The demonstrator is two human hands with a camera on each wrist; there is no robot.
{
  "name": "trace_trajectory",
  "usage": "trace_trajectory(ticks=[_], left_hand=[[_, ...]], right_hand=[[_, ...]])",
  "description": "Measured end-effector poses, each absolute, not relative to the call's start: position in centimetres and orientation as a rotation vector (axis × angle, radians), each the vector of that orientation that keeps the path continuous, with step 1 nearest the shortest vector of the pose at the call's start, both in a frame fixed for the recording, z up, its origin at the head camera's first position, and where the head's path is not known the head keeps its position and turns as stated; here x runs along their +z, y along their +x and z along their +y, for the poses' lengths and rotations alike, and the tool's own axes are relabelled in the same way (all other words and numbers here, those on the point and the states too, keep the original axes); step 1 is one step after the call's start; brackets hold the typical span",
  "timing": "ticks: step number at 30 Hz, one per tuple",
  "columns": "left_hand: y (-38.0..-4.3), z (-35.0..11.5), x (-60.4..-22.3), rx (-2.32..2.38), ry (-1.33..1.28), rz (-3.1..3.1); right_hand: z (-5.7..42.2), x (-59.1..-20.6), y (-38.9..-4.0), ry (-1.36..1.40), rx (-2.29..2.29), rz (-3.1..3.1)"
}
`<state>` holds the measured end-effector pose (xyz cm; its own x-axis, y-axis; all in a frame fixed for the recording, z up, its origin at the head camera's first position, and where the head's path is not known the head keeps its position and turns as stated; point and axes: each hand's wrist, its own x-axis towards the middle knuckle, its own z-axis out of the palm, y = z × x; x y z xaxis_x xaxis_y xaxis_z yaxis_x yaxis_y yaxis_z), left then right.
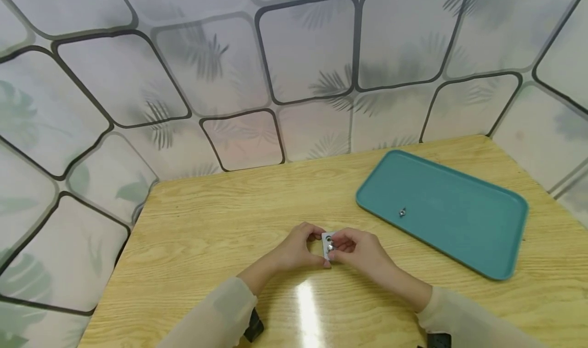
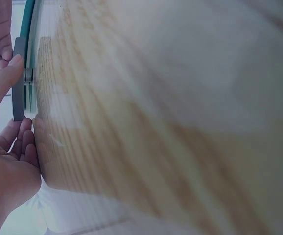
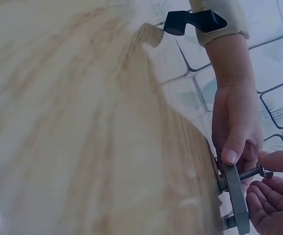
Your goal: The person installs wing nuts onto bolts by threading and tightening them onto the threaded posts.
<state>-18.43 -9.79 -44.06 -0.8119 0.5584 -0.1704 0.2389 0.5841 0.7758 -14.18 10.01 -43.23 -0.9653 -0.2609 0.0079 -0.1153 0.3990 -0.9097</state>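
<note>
Fingers curled, left hand [image 1: 294,249] gripping, right hand [image 1: 365,251] pinching | on my feed: wooden table [image 1: 206,215] | teal tray [image 1: 459,213] at right | gray plate [image 1: 325,247] in left grip, over table | screw [image 3: 250,173] in right pinch, at plate | fastener [image 1: 402,213] on tray

Left of the left hand [image 1: 294,249], the table [image 1: 202,235] gives passage; rightward, the tray [image 1: 452,213] obstructs.

**Tray [image 1: 464,215] right, plate [image 1: 325,246] left of it**

We find the tray toward the worktop's [image 1: 206,220] far right corner, a fitting [image 1: 402,212] on it by its near left corner. Before and left of that corner, we see the plate between left hand [image 1: 296,248] and right hand [image 1: 363,251]. A wall [image 1: 310,52] stands behind the worktop's far edge.
</note>
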Motion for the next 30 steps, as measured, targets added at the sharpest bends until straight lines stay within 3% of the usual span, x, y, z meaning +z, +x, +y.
trace_trajectory(ticks=[30], left_hand=[[-18.57, -9.70, -44.16, 1.091, 0.645, 2.429]], right_hand=[[10.66, -42.94, -13.86, -0.318, -1.603, 2.518]])
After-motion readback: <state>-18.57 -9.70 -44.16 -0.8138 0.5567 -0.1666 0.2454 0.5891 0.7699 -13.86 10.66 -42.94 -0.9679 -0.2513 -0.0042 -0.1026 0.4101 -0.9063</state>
